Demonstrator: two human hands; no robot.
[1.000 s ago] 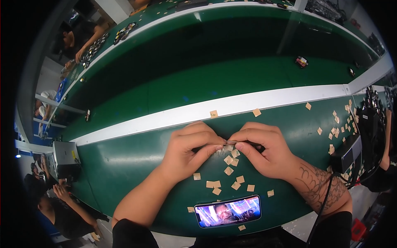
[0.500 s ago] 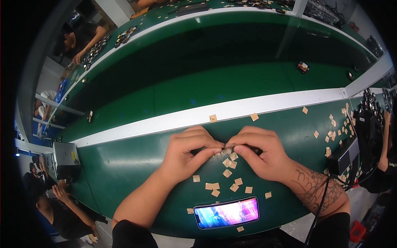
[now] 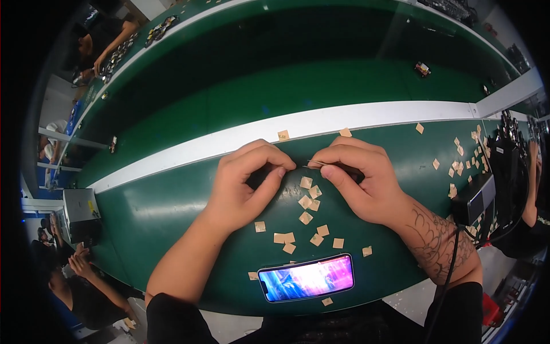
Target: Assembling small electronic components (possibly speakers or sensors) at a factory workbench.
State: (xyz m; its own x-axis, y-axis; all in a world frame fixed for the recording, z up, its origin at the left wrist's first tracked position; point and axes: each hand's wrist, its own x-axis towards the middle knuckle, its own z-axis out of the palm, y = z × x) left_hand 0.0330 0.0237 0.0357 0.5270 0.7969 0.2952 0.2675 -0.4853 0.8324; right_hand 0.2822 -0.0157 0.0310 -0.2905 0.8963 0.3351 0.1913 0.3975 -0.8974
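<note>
My right hand (image 3: 358, 175) pinches a small thin flat piece (image 3: 312, 164) between thumb and forefinger; its exact kind is too small to tell. Facing it, my left hand (image 3: 249, 178) has its thumb closed against its curled forefinger, and whether anything is in that pinch is hidden. A small gap separates the two hands. Just below the fingertips lie several small tan paper squares (image 3: 306, 218), some overlapping. Nearer to me, a phone (image 3: 306, 277) with a lit, colourful screen rests face up on the green table (image 3: 154, 218).
A white rail (image 3: 229, 139) runs along the table's far side, with a green belt (image 3: 240, 94) behind it. At right stand a dark box-shaped device (image 3: 474, 198), a black cable (image 3: 451, 264) and more scattered tan squares. A grey box (image 3: 80, 212) stands at left. Other people sit around.
My hands, touching fingertip to fingertip before, have drawn apart, the left one going leftward. The thin piece shows in the right pinch. The whole view has shifted slightly.
</note>
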